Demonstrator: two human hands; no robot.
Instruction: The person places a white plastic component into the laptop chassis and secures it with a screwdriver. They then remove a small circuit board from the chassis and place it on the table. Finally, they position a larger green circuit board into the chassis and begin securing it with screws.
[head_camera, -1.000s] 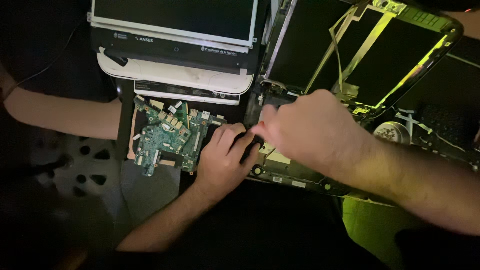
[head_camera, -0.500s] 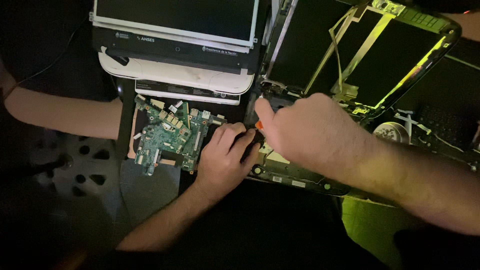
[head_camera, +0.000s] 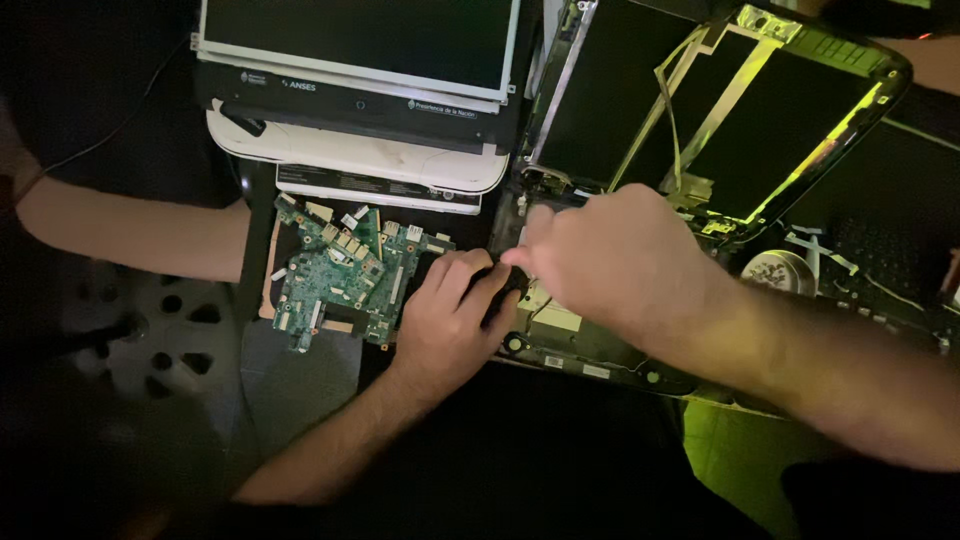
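**Both hands on an opened laptop base**

Dim light, looking down at the bench. Left hand (head_camera: 455, 320) lies palm down, fingers curled, at the left edge of the dark laptop base (head_camera: 585, 350); fingertips press against that edge. Cannot tell whether it grips anything. Right hand (head_camera: 615, 255) comes in from the right, over the base, index finger and thumb pinched together at a point just above the left fingertips. What they pinch is hidden, too small to make out. The two hands nearly touch there.

Just left of the left hand: a green circuit board (head_camera: 345, 275), bare, lying flat, tilted slightly. Beyond it, farther from the hands, a stack of laptops (head_camera: 360, 120), dark one over a white one.

Behind the right hand: a lid shell (head_camera: 740, 120) with its screen out, propped open, metal brackets and a ribbon cable showing. To the right of the right wrist, a small round fan (head_camera: 780, 270).

Far left, another person's forearm (head_camera: 130, 230) rests well apart from both hands.
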